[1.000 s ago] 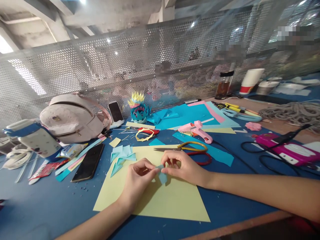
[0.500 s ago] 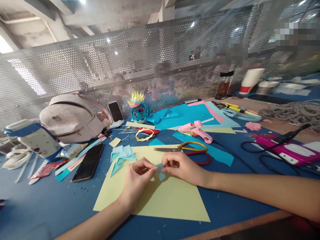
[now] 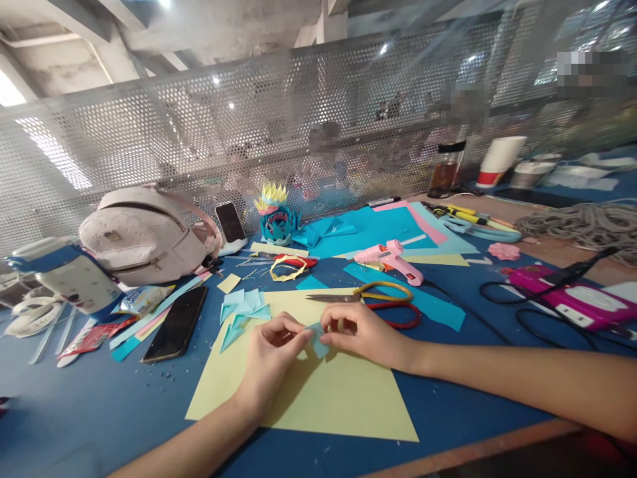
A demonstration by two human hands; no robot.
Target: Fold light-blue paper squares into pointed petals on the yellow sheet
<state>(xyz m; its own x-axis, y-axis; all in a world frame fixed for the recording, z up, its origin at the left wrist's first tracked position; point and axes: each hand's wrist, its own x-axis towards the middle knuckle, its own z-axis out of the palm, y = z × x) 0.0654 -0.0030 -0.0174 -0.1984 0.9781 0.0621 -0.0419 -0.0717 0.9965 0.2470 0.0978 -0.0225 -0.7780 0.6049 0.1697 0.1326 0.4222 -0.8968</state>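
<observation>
We see the left hand (image 3: pixel 273 348) and right hand (image 3: pixel 362 333) each pinching an edge of the small blue paper (image 3: pixel 319 344) over the yellow sheet (image 3: pixel 343 401), probably to control it from both sides, with scissors (image 3: pixel 346 298) just beyond, seemingly placed for easy reach.

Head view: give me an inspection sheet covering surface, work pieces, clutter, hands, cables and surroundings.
Surface: blue tabletop, yellow sheet spread on it.
Work pieces: folded pieces at the sheet's far left corner; small blue paper over its middle.
Clutter: scissors, pink glue gun, black phone, backpack.
Hands: left hand pinches the small blue paper; right hand at its edge, grip unclear.
Cables: black cable looped by the magenta power strip.
Surroundings: perforated screen behind the tabletop.
</observation>
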